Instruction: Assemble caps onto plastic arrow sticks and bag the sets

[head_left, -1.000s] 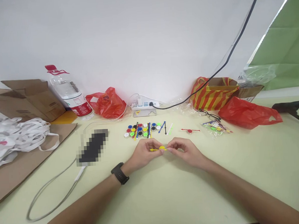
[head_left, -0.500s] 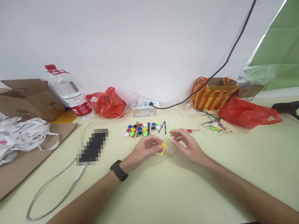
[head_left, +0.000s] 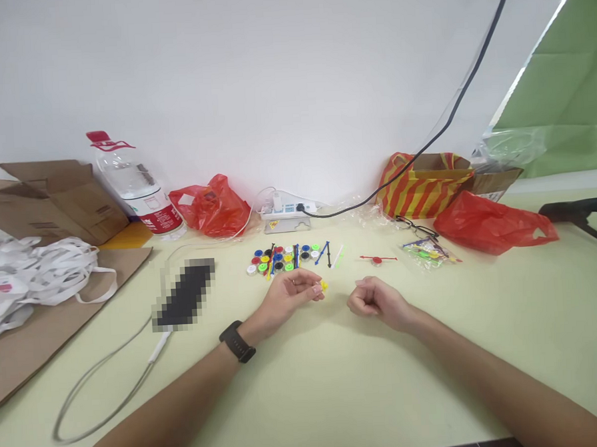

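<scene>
My left hand [head_left: 293, 292] is closed, pinching a small yellow plastic spinner [head_left: 324, 286] between thumb and fingertips. Only a little of the spinner sticks out past the fingers, and no clear arrow shape can be made out on it. Just to the right, my right hand [head_left: 375, 304] is curled into a loose fist, apart from the spinner, with nothing showing in it. Beyond it lies a red arrow on a round base [head_left: 377, 260]. Behind my left hand are round discs [head_left: 279, 258] in several colours. Blue, black and white arrows [head_left: 329, 254] lie beside them.
A clear bag of coloured parts [head_left: 430, 252] and glasses [head_left: 417, 227] lie to the right, by a red plastic bag [head_left: 493, 223]. A power strip [head_left: 288, 211] runs along the wall. Left are a phone [head_left: 185, 293] with its cable, a large bottle [head_left: 141, 192] and white straps [head_left: 56, 276].
My right hand has drawn back from beside the spinner, and its fingers have curled in. The yellow arrow that stuck out before no longer shows clearly. My left hand has stayed nearly in place.
</scene>
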The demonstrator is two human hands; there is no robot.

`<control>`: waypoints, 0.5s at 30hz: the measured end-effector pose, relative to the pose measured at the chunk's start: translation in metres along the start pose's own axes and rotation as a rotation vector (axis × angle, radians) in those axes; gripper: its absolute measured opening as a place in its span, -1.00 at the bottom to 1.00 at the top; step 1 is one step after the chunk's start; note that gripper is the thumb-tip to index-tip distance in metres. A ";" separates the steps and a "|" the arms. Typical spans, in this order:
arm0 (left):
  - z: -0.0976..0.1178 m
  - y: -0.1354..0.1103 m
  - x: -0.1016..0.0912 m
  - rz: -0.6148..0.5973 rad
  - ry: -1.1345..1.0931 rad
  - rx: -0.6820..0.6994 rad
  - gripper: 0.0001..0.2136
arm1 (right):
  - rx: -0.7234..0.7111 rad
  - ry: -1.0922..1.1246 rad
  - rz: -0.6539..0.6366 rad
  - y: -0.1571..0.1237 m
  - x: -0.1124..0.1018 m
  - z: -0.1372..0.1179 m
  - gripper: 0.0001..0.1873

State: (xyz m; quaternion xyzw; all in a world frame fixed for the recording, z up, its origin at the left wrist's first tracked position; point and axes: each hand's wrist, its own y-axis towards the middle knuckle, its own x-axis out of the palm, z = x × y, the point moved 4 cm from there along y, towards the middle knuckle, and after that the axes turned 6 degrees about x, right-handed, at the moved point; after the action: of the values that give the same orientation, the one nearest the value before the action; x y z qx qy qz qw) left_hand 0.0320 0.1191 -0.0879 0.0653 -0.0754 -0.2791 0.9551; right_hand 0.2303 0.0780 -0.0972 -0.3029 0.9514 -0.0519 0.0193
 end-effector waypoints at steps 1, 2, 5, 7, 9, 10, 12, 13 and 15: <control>0.001 0.000 0.000 0.001 0.001 -0.002 -0.71 | -0.007 0.006 0.031 0.000 -0.002 -0.001 -0.35; 0.001 0.000 0.001 0.003 0.003 -0.004 -0.71 | -0.012 0.011 0.061 0.001 -0.004 -0.002 -0.36; 0.002 0.000 0.001 0.000 0.010 -0.008 -0.71 | -0.028 0.032 0.158 0.002 -0.010 -0.003 -0.37; 0.002 0.000 0.000 -0.013 0.010 -0.014 -0.72 | -0.046 0.053 0.220 0.003 -0.014 -0.003 -0.38; 0.000 0.000 0.000 -0.022 0.004 -0.019 -0.72 | -0.067 0.063 0.283 0.003 -0.016 -0.002 -0.39; 0.000 0.000 -0.001 -0.025 -0.002 -0.025 -0.71 | -0.075 0.061 0.319 0.003 -0.017 -0.001 -0.40; -0.002 0.000 -0.001 -0.027 -0.017 -0.040 -0.67 | -0.083 0.049 0.389 0.003 -0.018 0.000 -0.41; -0.003 0.000 -0.002 -0.026 -0.020 -0.046 -0.66 | -0.085 0.044 0.421 0.002 -0.019 0.000 -0.41; -0.004 0.000 -0.002 -0.022 -0.011 -0.046 -0.66 | -0.096 0.037 0.479 0.001 -0.020 0.000 -0.41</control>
State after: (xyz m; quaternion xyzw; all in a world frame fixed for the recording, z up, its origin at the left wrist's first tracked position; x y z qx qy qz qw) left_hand 0.0311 0.1211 -0.0922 0.0424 -0.0734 -0.2917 0.9528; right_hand 0.2460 0.0909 -0.0971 -0.0682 0.9977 -0.0063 -0.0009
